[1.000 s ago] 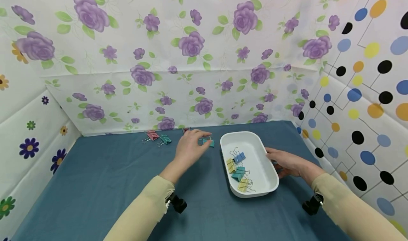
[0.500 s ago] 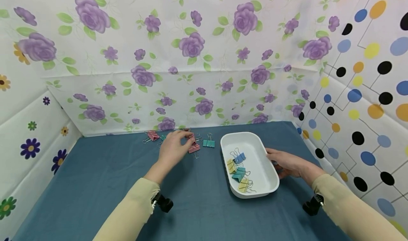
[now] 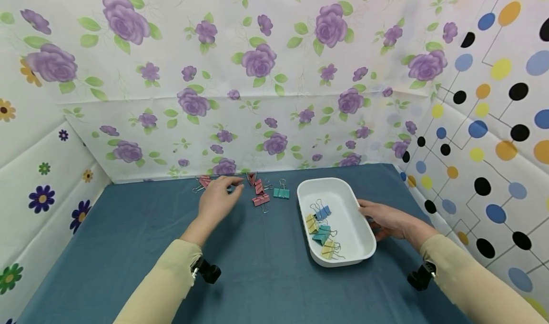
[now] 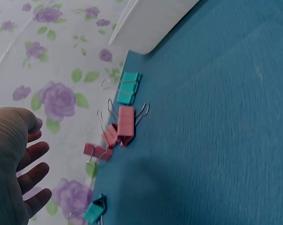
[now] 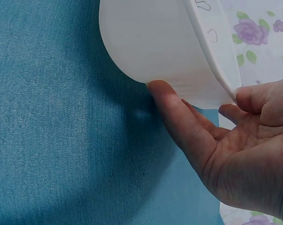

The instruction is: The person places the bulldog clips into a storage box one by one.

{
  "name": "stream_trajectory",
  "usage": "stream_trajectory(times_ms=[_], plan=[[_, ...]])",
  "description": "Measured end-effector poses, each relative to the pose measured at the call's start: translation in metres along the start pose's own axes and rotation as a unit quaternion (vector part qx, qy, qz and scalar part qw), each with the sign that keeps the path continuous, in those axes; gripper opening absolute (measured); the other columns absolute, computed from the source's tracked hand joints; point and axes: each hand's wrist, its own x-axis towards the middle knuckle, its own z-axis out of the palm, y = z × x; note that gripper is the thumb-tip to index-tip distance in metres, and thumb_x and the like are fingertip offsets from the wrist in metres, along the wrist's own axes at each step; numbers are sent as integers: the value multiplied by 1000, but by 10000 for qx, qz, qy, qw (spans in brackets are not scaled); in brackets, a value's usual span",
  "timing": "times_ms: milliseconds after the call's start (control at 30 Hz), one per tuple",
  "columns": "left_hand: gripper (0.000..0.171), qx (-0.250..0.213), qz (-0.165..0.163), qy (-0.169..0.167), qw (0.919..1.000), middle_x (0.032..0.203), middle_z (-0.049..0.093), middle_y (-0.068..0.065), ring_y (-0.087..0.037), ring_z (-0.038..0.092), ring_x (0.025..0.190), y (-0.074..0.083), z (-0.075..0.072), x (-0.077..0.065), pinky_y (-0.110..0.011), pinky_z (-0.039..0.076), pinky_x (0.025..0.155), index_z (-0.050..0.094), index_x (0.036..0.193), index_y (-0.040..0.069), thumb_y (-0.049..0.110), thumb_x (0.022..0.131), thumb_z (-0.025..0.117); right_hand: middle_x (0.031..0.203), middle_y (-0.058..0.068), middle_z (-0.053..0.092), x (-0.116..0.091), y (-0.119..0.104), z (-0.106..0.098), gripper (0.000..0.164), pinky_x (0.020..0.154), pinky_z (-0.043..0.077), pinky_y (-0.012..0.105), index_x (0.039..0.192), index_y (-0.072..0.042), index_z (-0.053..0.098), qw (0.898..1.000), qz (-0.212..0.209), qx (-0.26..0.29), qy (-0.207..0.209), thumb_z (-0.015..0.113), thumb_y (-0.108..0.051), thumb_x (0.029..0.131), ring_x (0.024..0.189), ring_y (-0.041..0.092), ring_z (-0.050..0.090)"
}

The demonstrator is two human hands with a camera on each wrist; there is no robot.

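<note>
My left hand (image 3: pixel 218 197) hovers over the far left group of binder clips with fingers loosely bent and nothing between them. Partly hidden behind it are a pink binder clip (image 3: pixel 204 181) and a teal binder clip (image 4: pixel 95 212). To its right lie several pink binder clips (image 3: pixel 260 200) in a cluster, beside another teal binder clip (image 3: pixel 281 193). My right hand (image 3: pixel 386 217) holds the right side of a white plastic tray (image 3: pixel 306 187), thumb at the rim and fingers against the outer wall. Inside the tray are yellow binder clips (image 3: pixel 328 249), a blue one (image 3: pixel 322 213) and a teal one (image 3: pixel 321 235).
A blue cloth (image 3: pixel 141 248) covers the table. Floral sheeting (image 3: pixel 223 114) rises behind the clips, a dotted sheet (image 3: pixel 484 171) stands on the right, and a flower-printed sheet (image 3: pixel 47 171) on the left.
My left hand has moved left from above the pink clips toward the left teal clip, uncovering the pink cluster and the right teal clip. The right hand and tray stay in place.
</note>
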Motion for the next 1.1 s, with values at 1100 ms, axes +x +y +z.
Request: stream_trajectory(times_ms=[1100], plan=[[28,92,-773,-263,9966,106,61,3,-15,57,81,-43,-23,2,-32,44,54,64,117,26,36,95,51,132,18,43,0,1,-2,55,68,52,51,148,-32,18,9998,-126,-23,-138,43,-37,99,100,35,57]])
